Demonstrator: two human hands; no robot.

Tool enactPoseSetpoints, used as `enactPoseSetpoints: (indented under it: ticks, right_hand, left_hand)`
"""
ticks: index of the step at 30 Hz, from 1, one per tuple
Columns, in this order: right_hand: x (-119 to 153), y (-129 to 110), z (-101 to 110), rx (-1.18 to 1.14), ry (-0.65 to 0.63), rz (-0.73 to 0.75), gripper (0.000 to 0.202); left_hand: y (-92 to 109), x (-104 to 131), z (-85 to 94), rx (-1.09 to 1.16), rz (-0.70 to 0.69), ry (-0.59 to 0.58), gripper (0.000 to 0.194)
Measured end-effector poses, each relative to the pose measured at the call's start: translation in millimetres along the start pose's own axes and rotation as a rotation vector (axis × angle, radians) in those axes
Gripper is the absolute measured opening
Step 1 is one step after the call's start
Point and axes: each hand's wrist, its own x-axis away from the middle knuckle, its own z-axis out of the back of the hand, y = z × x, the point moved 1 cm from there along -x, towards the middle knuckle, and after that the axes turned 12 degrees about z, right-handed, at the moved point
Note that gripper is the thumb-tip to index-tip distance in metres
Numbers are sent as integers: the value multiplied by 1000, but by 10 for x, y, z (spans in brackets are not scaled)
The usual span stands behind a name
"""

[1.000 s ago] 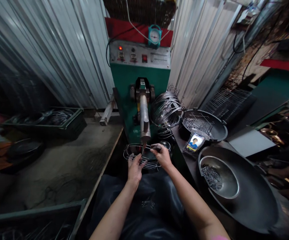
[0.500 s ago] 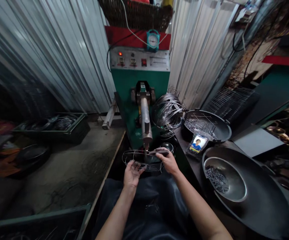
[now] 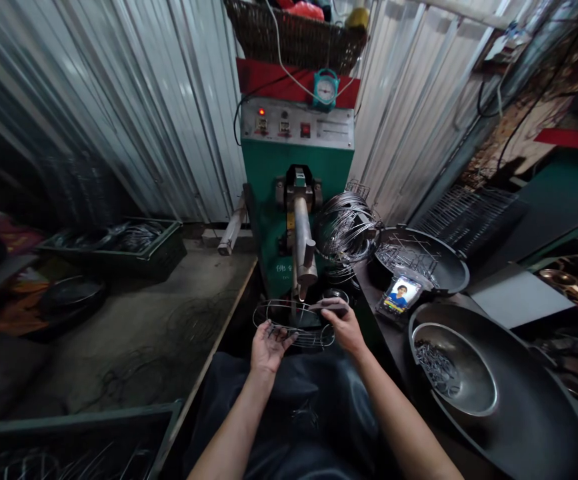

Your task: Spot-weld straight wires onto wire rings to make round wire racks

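1. The wire rack lies just beyond the left hand and reaches across to the right hand; its long axis seems to run left to right in front of both.
2. The left hand is nearer its front bars: palm turned up, fingers half curled and apparently touching the wire. How firmly they grip, I cannot tell.
3. The right hand is closed around a flat dark bar, held above the rack's right end, its tip pointing left toward the electrode arm.
4. That arm comes down from beyond the hands, its lower end over the rack and between them; whether it touches wire is too small to tell.
5. Left of the left hand, a wooden edge bounds the work space, with floor beyond.
6. Right of the right forearm, a large wok crowds that side.
7. Nearer than both hands, the dark apron lies below the forearms.
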Motion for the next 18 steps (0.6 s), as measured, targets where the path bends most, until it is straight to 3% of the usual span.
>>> enactPoseSetpoints:
  ticks: [3, 18]
  right_hand:
    - [-4, -50, -45, 80, -71, -8, 17]
    - [-254, -68, -231, 178, -33, 79, 10]
  left_hand:
    - [10, -3, 0, 3, 22, -30, 9]
    - [56, -61, -165, 16, 75, 43, 10]
